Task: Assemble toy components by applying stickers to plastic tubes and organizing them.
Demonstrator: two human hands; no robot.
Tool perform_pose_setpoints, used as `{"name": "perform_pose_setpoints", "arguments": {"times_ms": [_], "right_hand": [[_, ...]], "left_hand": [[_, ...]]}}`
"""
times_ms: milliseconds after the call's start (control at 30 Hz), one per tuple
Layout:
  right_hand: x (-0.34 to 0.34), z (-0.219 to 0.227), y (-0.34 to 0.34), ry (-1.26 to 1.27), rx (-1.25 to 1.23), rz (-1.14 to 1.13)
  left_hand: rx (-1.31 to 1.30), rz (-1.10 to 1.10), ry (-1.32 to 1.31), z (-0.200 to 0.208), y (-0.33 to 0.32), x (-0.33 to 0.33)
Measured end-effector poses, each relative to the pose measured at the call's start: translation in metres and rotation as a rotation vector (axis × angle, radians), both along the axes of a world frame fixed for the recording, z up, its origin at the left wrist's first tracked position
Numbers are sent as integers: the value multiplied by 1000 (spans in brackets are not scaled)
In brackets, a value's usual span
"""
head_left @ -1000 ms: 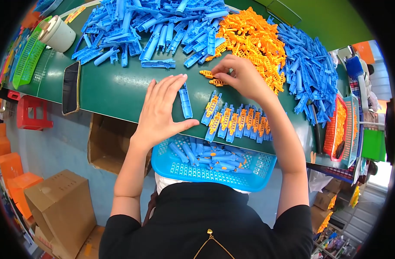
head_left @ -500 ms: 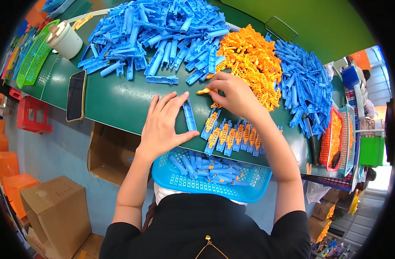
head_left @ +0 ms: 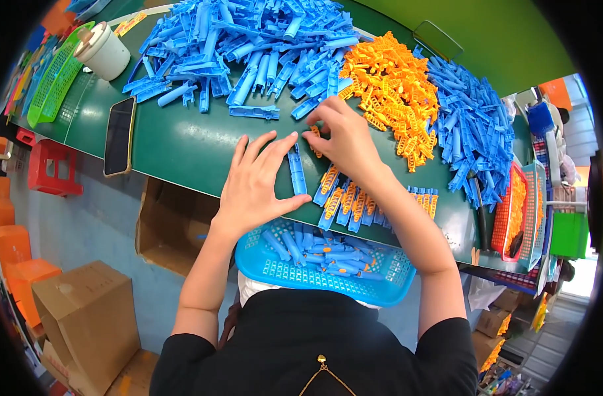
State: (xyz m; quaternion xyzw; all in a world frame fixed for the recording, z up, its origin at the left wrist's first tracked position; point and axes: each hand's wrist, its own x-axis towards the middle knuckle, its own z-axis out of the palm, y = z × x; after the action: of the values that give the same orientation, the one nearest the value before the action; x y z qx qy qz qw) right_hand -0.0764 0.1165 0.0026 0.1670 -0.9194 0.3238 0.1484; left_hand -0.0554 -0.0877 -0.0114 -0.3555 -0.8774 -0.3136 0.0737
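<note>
On the green table, a narrow blue plastic half-shell (head_left: 297, 170) lies hollow side up. My left hand (head_left: 254, 181) braces it, index fingertip at its far end and thumb at its near end, the other fingers spread. Just right of that shell, my right hand (head_left: 344, 138) pinches a small orange ladder-like plastic piece (head_left: 316, 142) between thumb and fingers. Below my right wrist stands a row of blue shells with orange pieces (head_left: 344, 203) seated in them; my forearm hides part of the row.
Behind my hands rise a large blue shell heap (head_left: 249, 46), an orange piece heap (head_left: 394, 86) and another blue heap (head_left: 470, 119). A phone (head_left: 119, 136) and a white lidded pot (head_left: 105, 54) are at left. A blue basket (head_left: 262, 264) holding blue parts sits below the table's front edge.
My right hand has brought the orange piece nearer the blue shell, tilting it from lying sideways to more upright. My left hand stays at the shell. The whole view has shifted slightly.
</note>
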Motion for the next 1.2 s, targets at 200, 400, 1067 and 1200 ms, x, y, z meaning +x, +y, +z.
{"name": "perform_pose_setpoints", "arguments": {"times_ms": [200,400,1067,1200], "right_hand": [[8,0,11,-71,35,9],[5,8,16,-238,-25,0],[22,7,-11,14,223,196],[21,5,-14,35,239,193]], "left_hand": [[4,5,-9,-2,-3,0],[-9,3,-24,1,-4,-1],[-3,4,2,-2,-1,-1],[-14,13,-19,-1,0,-1]]}}
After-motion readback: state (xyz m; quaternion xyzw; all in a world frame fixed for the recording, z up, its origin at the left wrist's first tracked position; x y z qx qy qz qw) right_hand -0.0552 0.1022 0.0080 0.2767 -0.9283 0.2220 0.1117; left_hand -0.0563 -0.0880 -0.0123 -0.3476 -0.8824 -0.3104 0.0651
